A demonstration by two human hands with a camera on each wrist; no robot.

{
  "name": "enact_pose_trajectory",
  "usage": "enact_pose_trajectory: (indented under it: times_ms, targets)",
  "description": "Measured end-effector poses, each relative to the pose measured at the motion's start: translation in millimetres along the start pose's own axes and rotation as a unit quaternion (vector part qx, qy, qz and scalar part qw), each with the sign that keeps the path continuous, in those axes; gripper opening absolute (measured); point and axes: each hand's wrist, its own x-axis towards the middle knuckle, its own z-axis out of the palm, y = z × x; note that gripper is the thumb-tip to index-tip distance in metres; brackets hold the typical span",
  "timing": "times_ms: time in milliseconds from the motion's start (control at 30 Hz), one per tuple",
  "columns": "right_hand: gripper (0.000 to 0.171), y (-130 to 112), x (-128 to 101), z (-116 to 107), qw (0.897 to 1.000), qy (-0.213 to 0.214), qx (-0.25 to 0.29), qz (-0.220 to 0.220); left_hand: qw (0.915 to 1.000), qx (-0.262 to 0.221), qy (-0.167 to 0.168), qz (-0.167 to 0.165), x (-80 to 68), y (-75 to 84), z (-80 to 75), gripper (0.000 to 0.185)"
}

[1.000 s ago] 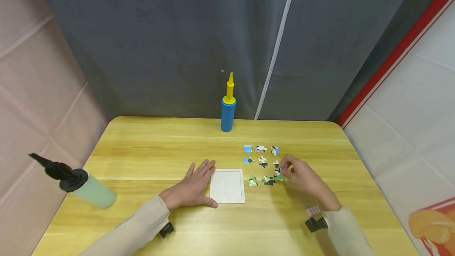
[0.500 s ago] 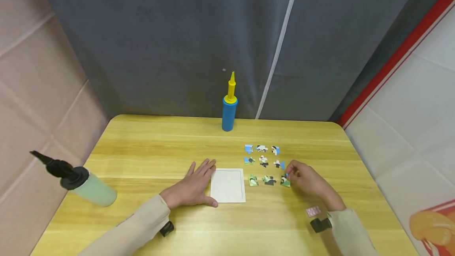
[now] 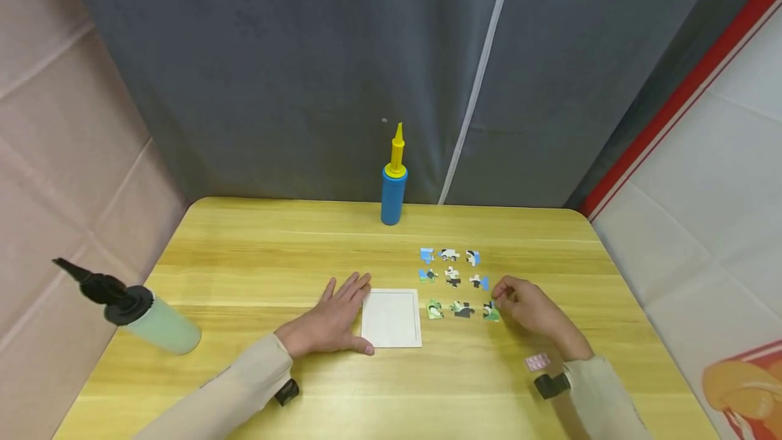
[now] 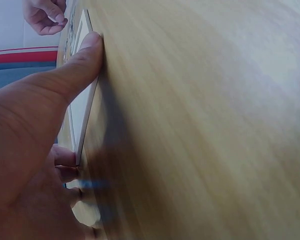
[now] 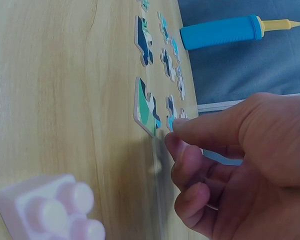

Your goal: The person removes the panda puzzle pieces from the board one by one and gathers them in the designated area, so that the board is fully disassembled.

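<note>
A white square puzzle tray [image 3: 391, 318] lies flat on the wooden table [image 3: 256, 257]. My left hand [image 3: 332, 320] rests flat beside the tray's left edge, and its thumb [image 4: 75, 70] lies along the tray [image 4: 82, 112]. Loose puzzle pieces [image 3: 452, 277] sit in a three-by-three grid to the right of the tray. My right hand [image 3: 497, 303] is beside the grid's near right piece, a green one [image 3: 491, 312]. In the right wrist view its fingers [image 5: 185, 150] are curled right by the edge of that green piece [image 5: 146, 107], which lies flat; the hand [image 5: 176, 134] holds nothing.
A blue and yellow pump [image 3: 394, 185] stands at the table's far edge, near a grey curtain. A pale green bottle with a black nozzle [image 3: 146, 324] lies at the left edge. A small pink brick [image 3: 537, 362] sits by my right wrist.
My right hand carried the green piece from near the grid's middle to the near right spot, set it down, and drew back slightly. The left hand stayed put.
</note>
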Motion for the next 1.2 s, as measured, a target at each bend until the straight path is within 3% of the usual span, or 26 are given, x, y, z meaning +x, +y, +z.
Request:
enact_pose_trajectory:
  times_ms: [500, 933, 1200]
  targets:
    - [0.008, -11, -2, -2, 1.0, -0.007, 0.011, 0.014, 0.9997, -0.016, 0.019, 0.009, 2.2, -7.3, 2.5, 0.121]
    - [0.01, -20, 5, 4, 1.0, -0.008, -0.005, 0.002, 0.9991, 0.013, 0.039, 0.014, -3.9, -14.5, 10.1, 0.12]
    - [0.012, -31, 17, 3, 0.999, -0.007, -0.033, 0.0, 0.9992, -0.006, 0.028, 0.028, -10.1, -19.4, 0.1, 0.119]
